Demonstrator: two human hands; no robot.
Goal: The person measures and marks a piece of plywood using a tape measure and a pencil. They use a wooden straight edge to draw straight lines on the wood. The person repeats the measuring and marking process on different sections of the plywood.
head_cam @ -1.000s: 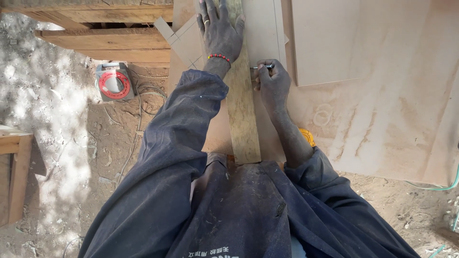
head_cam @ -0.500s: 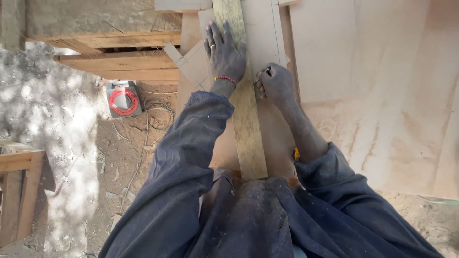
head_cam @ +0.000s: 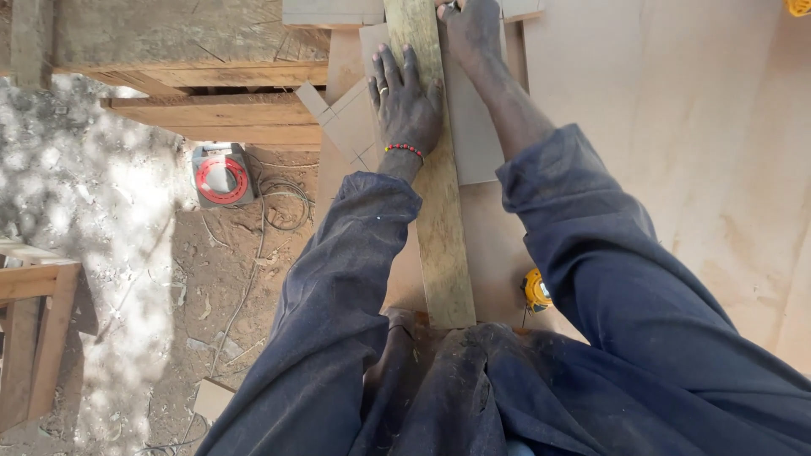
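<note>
I see both arms stretched forward over the counter (head_cam: 726,169), sleeves of dark blue work clothing running up from the bottom of the view. The left hand (head_cam: 407,105) lies palm down with its fingers spread flat, pressing on the long wooden plank (head_cam: 439,228) that runs lengthwise away from me across the plywood sheet. A red bead bracelet (head_cam: 403,149) sits on that wrist and a ring on one finger. The right hand (head_cam: 470,29) reaches further out, to the top edge of the view, resting at the right edge of the plank; its fingertips are cut off there, so I cannot tell whether it pinches anything.

Against half a second ago, the right hand has slid well forward along the plank's edge, past the left hand, while the left hand has kept its flat press on the plank. The view has also tipped nearer to the body.

A yellow tape measure (head_cam: 536,290) lies on the counter just right of the plank's near end. A red-and-grey power tool (head_cam: 222,176) rests on the dirt floor to the left.
</note>
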